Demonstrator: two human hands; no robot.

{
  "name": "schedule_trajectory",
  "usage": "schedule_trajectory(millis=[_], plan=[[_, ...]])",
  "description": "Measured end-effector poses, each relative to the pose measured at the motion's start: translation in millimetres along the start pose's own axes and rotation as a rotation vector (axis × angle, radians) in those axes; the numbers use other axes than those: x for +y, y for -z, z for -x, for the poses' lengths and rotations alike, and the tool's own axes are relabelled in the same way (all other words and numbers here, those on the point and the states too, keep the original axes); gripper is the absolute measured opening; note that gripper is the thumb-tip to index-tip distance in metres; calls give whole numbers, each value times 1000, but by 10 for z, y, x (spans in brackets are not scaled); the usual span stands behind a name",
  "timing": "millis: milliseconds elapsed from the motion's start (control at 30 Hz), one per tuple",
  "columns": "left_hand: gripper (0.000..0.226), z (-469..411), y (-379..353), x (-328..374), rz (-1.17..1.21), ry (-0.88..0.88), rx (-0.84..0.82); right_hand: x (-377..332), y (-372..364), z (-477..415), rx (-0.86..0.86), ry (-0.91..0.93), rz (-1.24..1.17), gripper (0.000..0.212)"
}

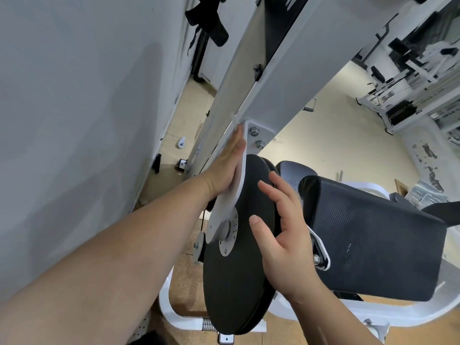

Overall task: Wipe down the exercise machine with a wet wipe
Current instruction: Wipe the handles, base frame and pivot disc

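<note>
The left hand point(226, 165) lies flat on the white plate point(224, 210) that holds the big black wheel point(236, 282) of the exercise machine point(298, 83). Its fingers are straight & close together, pressing on the plate, not curled round anything. A small white bit pokes out just past the fingertips. That is prob. the wet wipe point(233, 120), w/ the rest of it hidden under the palm, so I can't see how big it is or how it is folded.

The right hand point(281, 232) rests on the edge of the black wheel. Its fingers are spread apart & loose, thumb out, holding nothing. It looks like it keeps the wheel from turning, but that is my guess.

How far along? I think the job is in the middle of wiping the white plate. No wet marks or streaks show, so I can't tell which parts are done. The two bolts point(254, 132) at the top of the plate sit just past the fingertips & look like the next spot. The black wheel, the long white beam above & the dark pad point(373, 240) to the right are big parts w/ no wipe on them now, so there may be lots left to do. The grey wall point(74, 95) is close on the left, so there is not much room on that side.
</note>
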State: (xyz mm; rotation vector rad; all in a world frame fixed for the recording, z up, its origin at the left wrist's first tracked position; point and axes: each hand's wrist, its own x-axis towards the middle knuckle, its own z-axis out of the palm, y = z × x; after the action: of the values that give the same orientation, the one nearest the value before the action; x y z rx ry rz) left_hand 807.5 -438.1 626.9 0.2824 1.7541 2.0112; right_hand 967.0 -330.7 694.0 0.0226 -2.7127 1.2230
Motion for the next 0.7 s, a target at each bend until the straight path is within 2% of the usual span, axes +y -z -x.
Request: schedule_trajectory(millis=[167,267,333,400,467,567,700], plan=[[83,305,20,-406,77,176,-43,35,-5,2,8,-1,-45,55],[74,771,-114,-757,160,205,-67,60,-12,-5,10,10,-65,57],[75,1116,-183,-920,22,94,-50,65,-15,-10,7,13,-73,56],[86,1372,-258,-1003,-178,-62,-35,69,-14,-10,6,16,-65,55],[90,1472,-328,-980,-261,-128,-18,66,-12,-1,8,19,-49,54],[91,1307,-358,-848,-244,-168,23,53,-9,-5,13,27,-39,54],[92,992,-237,-790,-137,-131,14,62,-6,-2,11,22,-25,51]])
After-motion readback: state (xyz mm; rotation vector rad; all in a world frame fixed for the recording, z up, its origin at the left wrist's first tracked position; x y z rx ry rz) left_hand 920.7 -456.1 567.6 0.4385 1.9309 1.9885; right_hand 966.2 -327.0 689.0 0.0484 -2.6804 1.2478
